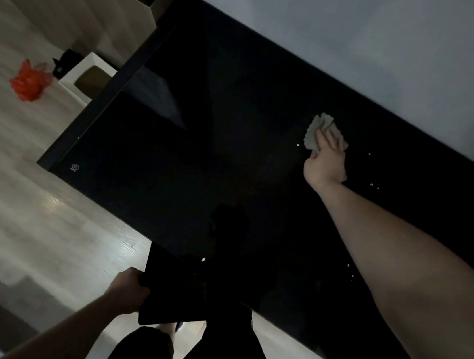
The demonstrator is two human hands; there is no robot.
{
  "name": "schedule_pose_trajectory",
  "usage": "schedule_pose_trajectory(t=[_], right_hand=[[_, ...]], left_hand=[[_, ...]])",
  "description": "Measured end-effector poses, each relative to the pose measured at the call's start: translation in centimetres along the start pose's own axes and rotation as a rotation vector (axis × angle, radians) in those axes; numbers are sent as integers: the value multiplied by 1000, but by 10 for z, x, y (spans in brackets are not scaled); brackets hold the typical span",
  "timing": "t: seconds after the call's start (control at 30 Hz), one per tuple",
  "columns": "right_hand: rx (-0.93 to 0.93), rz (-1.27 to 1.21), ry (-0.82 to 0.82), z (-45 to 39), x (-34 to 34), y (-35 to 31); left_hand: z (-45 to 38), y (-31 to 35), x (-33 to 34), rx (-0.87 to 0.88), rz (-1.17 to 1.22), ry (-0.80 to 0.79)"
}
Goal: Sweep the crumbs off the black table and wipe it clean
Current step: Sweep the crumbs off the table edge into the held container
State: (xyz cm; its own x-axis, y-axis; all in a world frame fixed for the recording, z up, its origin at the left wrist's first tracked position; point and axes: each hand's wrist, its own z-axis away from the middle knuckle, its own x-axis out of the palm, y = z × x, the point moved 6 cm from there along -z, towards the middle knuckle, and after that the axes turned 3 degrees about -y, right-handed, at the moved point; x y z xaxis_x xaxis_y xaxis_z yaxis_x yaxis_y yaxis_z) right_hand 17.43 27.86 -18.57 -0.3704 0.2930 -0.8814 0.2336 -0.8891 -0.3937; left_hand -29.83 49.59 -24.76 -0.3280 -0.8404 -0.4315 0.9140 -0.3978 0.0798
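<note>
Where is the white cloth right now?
In the head view, the white cloth lies under the right hand on the black table, toward its far right side, near the wall.

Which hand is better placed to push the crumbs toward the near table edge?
The right hand: it presses the cloth onto the black table beside the crumbs. The left hand holds a dark tray at the edge.

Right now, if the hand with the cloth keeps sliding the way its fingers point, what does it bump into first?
Probably the white wall. The right hand presses the cloth on the black table; only bare tabletop seems to lie ahead.
</note>
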Motion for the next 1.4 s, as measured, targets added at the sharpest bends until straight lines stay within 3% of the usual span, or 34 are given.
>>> schedule_pose_trajectory(t=[0.2, 0.47, 0.7, 1.03, 1.4], right_hand=[[-188, -43, -42, 89, 58, -47], [-366, -229, -178, 278, 141, -92], [-174, -447, -209, 377, 146, -97], [106, -527, 154, 374, 35, 40], [295, -273, 293, 245, -64, 220]], left_hand=[[3, -4, -2, 27, 15, -1], [12, -19, -1, 87, -6, -14], [16, -28, 10, 130, -58, -59], [39, -8, 45, 177, -140, -12], [29, 13, 125, 66, -94, -66]])
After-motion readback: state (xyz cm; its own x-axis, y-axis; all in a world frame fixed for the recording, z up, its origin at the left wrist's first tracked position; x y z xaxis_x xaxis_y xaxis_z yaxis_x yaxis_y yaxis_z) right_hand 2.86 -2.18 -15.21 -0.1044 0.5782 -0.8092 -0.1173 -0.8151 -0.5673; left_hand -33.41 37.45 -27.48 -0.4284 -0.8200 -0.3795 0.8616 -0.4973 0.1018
